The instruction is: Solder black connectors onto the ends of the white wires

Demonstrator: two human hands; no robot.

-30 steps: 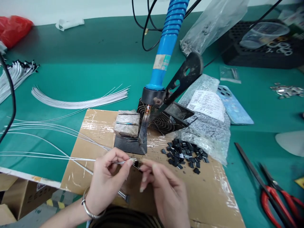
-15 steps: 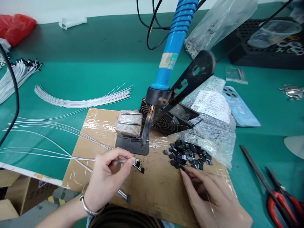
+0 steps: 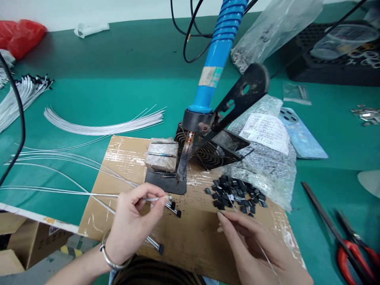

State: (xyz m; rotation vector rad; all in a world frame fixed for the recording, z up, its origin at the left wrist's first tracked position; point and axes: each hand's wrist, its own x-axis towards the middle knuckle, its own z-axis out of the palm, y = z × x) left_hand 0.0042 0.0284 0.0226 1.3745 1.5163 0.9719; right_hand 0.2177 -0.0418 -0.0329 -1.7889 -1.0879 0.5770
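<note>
Above the cardboard (image 3: 202,237), the left hand (image 3: 138,221) has its grip closed to a narrow pinch, thumb against forefinger, on white wires (image 3: 74,192) just behind black ends (image 3: 178,213). The right hand (image 3: 258,245) has thumb and forefinger drawn close together near the pile of black pieces (image 3: 225,185); whether a piece sits between them cannot be told, though a thin strand (image 3: 268,261) runs across this hand. The left pinch is best firm but light, close to the ends, so the wires neither splay nor roll. Their tails trail left over the table (image 3: 118,87) and could tug if the wrist swings. Beyond leans the soldering iron (image 3: 216,55); it may be hot, so knuckles should pass well clear.
</note>
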